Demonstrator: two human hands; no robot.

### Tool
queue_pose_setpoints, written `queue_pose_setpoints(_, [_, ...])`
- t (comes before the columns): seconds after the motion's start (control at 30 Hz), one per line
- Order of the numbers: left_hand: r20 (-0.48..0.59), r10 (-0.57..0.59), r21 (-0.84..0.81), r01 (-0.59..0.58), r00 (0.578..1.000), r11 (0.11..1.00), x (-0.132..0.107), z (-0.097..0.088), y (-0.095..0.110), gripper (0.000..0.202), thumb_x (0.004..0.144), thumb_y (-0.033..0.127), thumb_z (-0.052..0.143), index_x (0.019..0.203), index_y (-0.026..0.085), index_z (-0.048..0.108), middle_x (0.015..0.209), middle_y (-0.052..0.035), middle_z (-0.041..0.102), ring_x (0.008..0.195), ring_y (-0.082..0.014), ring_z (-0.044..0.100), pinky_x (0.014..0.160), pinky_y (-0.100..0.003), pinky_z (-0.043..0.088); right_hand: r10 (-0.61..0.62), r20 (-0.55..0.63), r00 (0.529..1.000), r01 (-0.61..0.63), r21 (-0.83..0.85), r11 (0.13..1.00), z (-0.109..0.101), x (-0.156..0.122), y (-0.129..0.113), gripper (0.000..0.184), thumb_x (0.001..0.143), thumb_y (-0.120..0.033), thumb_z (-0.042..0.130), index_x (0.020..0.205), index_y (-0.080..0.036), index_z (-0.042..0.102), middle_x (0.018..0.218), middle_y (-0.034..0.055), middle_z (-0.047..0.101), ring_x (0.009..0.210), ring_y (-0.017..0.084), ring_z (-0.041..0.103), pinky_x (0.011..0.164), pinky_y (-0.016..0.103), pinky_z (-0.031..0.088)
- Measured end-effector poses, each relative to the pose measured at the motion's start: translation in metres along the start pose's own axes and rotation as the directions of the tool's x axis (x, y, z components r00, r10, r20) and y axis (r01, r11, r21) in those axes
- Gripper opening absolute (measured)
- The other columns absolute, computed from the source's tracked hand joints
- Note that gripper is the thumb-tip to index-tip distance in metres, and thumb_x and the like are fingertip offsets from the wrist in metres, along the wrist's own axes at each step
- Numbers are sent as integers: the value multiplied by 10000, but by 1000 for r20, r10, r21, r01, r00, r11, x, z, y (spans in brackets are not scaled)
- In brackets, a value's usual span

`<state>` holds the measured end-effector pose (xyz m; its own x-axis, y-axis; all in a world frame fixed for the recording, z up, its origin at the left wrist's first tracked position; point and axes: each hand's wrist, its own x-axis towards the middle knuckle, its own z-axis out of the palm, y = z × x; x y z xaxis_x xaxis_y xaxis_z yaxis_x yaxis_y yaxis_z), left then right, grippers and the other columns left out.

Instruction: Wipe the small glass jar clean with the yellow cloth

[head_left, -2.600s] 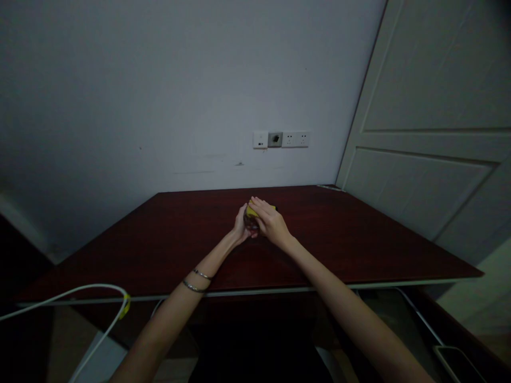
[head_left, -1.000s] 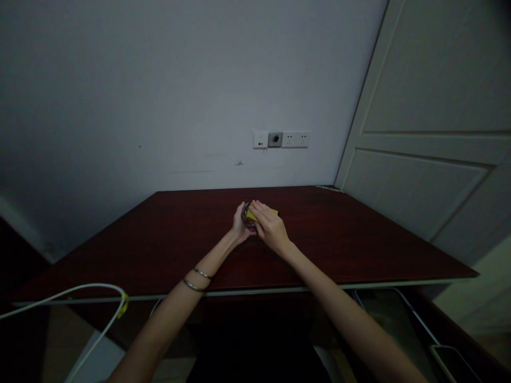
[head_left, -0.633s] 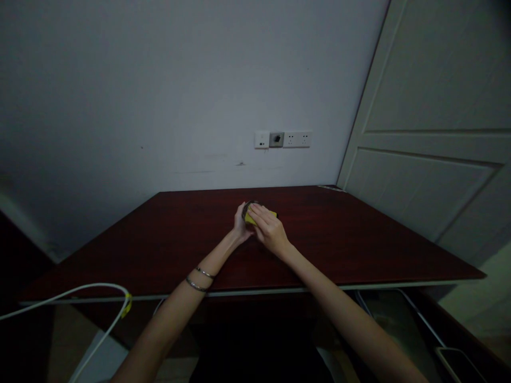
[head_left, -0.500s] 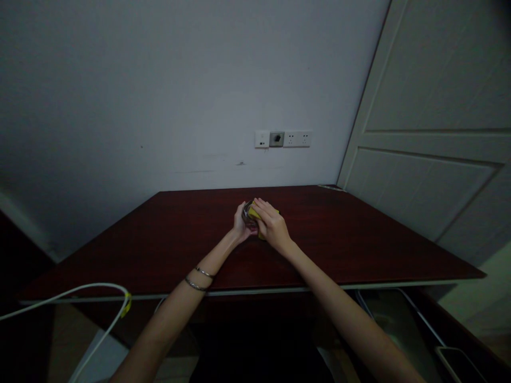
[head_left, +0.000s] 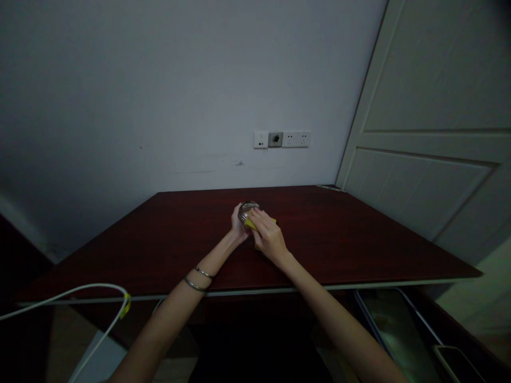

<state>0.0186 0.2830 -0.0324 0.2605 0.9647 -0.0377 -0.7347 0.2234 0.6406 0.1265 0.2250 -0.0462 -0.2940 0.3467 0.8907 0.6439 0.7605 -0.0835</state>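
My left hand is wrapped around the side of a small round, shiny glass container, tilted so that its circular rim shows. It is held a little above or against the table; the gap cannot be made out. In my right hand is a folded yellow cloth, pressed by the fingers against the near right part of the glass container. A corner of the cloth sticks out beyond the right knuckles. The lower part of the container is hidden behind both hands. Two thin bracelets circle the left forearm.
A dark red wooden table lies under the hands, its back edge against a pale wall with sockets. A white panelled door borders the right side. One white cable loops over the front left edge. An open drawer holds a phone-like object.
My right hand with the yellow cloth has slid slightly down and left over the glass container. More of the container's round rim now shows. The left hand has barely moved.
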Motion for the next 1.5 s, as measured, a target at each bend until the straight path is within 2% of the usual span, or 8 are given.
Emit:
queue_pose_setpoints(0.1, [8,56,-47,-56,998,997,2,1,1,385,786,429,406,725,109,612,682,-84,650,634,-174,607,622,-284,466,-37,44,998,37,14,999,0,0,-5,475,812,-76,416,1277,-163,459,1301,110,497,1269,208,388,1055,433,347])
queue_pose_setpoints(0.33, [13,-55,158,52,998,986,-2,-4,5,455,739,566,435,611,144,546,426,-5,496,314,-98,375,343,-208,226,1,1,1000,-1,47,999,-6,10,16,398,844,-105,405,1224,-156,511,1282,114,516,1257,201,407,1051,434,353])
queue_pose_setpoints(0.53, [152,-148,266,104,977,959,-8,3,6,561,753,640,319,580,144,515,408,-25,453,280,-100,322,320,-210,126,-14,-18,1000,15,37,999,-17,26,33,404,861,-127,398,1256,-160,475,1313,121,483,1270,202,387,1049,448,350])
queue_pose_setpoints(0.7, [-41,-79,301,88,996,950,-5,-1,0,562,749,661,327,682,144,537,423,-16,439,327,-107,346,365,-233,160,-267,197,943,269,21,963,-18,33,29,409,869,-133,387,1271,-164,457,1336,105,460,1305,206,325,1061,458,324])
queue_pose_setpoints(0.8, [-59,-50,310,66,997,949,-4,-4,-2,596,745,675,323,787,126,554,440,-16,441,345,-108,350,383,-247,153,-309,227,923,310,35,950,-16,34,26,424,867,-126,381,1287,-152,434,1339,112,455,1305,204,325,1056,453,334])
queue_pose_setpoints(1.0, [65,-10,316,-11,998,949,-6,0,-1,510,723,631,411,754,139,542,473,-19,477,347,-105,374,356,-231,174,-239,187,953,232,59,971,-19,39,32,424,853,-117,390,1270,-155,457,1314,115,484,1268,195,388,1047,425,358])
queue_pose_setpoints(1.23, [112,-75,294,39,991,955,-6,0,5,512,745,627,395,569,156,495,407,-15,440,279,-91,331,296,-216,165,-118,139,983,98,142,985,-22,47,35,407,838,-118,409,1228,-188,503,1260,95,537,1198,187,467,1011,405,404])
queue_pose_setpoints(1.5, [172,-78,328,18,982,945,-11,3,7,576,766,624,314,653,123,575,474,-85,553,333,-142,452,298,-202,196,-15,117,993,-17,274,962,-30,45,45,339,842,-149,454,1157,-190,571,1192,82,594,1136,177,532,980,362,434])
